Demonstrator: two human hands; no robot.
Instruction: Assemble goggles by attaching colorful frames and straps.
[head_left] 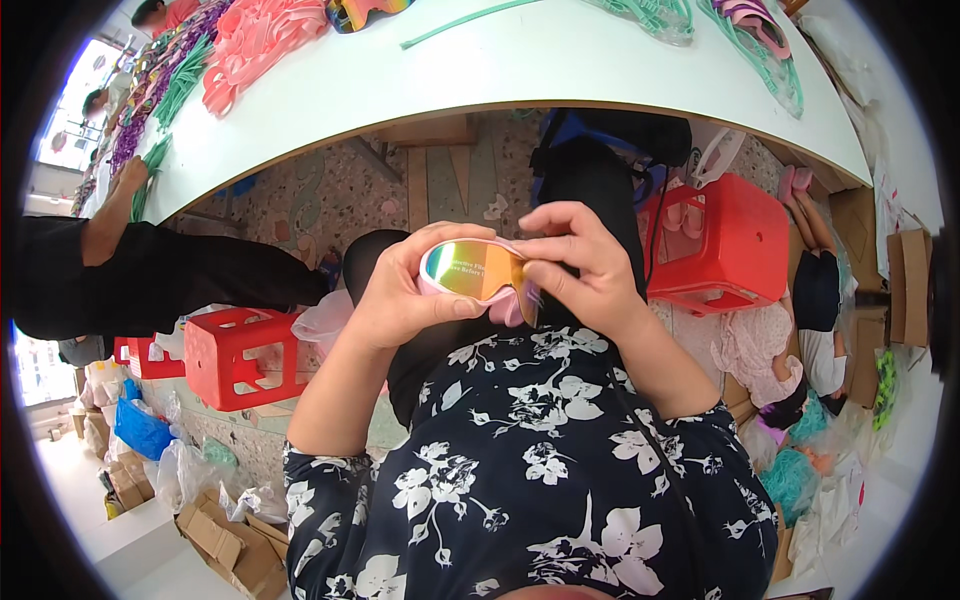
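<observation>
Above my lap I hold a pair of pink-framed goggles (462,270) with a rainbow mirrored lens that carries printing. My left hand (405,285) is closed around one end of the frame, thumb below and fingers above. At the other end, my right hand (585,265) pinches the edge of the lens, which stands out amber and curved past the frame there. Part of the pink frame hangs below the lens between my hands. Whether the lens sits in the frame along its whole edge I cannot tell.
Ahead is a white table (480,75) with coral straps (262,45), green straps (645,15) and more goggles (365,12). Red stools stand to the right (720,240) and left (240,350). A co-worker's arm (105,225) reaches in from the left. Cardboard boxes (230,545) and bags lie around.
</observation>
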